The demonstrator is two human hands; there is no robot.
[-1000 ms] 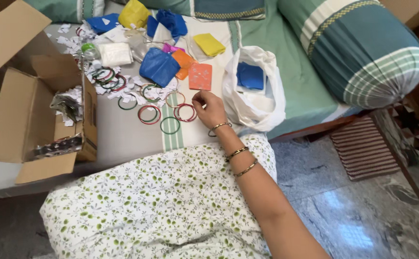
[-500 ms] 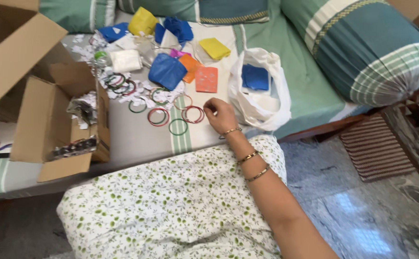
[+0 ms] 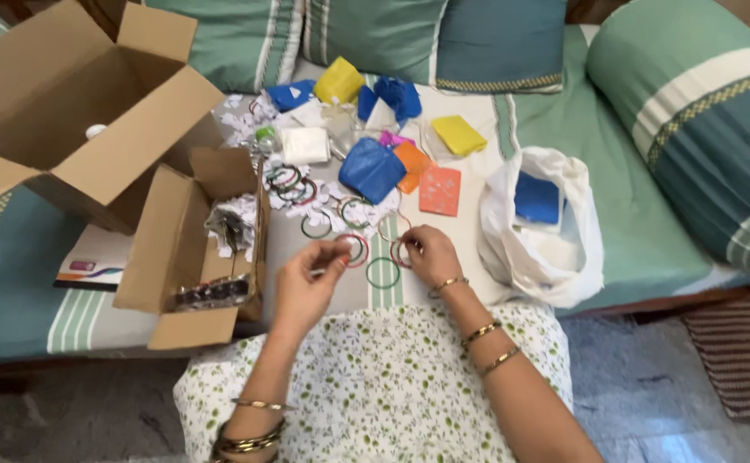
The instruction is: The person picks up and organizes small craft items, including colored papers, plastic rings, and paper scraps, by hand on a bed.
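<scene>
Pinching with thumb and forefinger drawn together, the left hand hovers just above the bed cover, its fingertips closed at the rim of a red bangle; whether they truly clasp the ring or only touch it cannot be told. Beside it, the right hand curls its fingers around a small stack of thin red bangles, gripping them at the edge nearest the palm. Both wrists carry slim gold-coloured bracelets, and a leaf-printed white cushion lies under the forearms.

Between the two hands, a little nearer the body, a single green bangle lies flat on the pale striped sheet. Just beyond the fingertips more glossy rings, green and red, are scattered among torn white paper scraps. To the left of the left hand stands a small open cardboard box with crumpled foil inside; a larger open carton sits farther out on that side. To the right of the right hand slumps a soft white plastic bag holding a blue packet.

Farther off lie flat pouches in blue, orange and yellow, then green and teal striped pillows.
</scene>
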